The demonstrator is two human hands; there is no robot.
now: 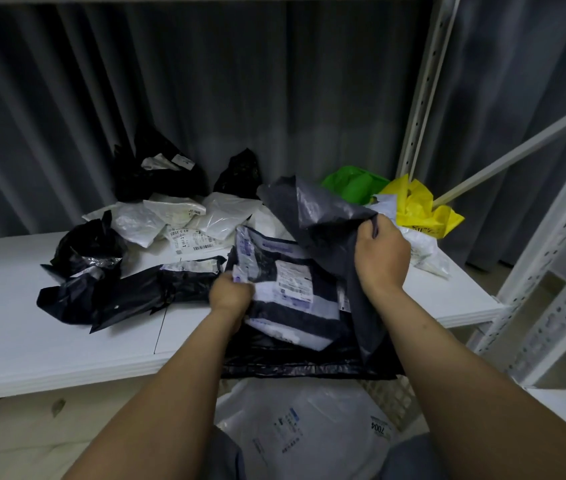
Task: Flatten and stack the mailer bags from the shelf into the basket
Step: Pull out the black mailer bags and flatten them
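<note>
— What's nearest?

— I'm seeing the white basket (387, 400) lying below the shelf (32, 341), a white mailer (302, 431) inside it.

— Your hands?

— My left hand (229, 296) is pinching the labelled edge of a dark grey mailer bag (323, 216); my right hand (382, 254) is gripping its raised flap. Black, white, green and yellow bags are lying beyond.

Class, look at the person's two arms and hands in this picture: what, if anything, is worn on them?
Both forearms are bare from the bottom edge of the picture up to the hands; no sleeves show. The left hand and the right hand wear no gloves. No watch, bracelet or ring shows on the sides facing the camera. Grey clothing shows only at the bottom edge, below the arms.
</note>
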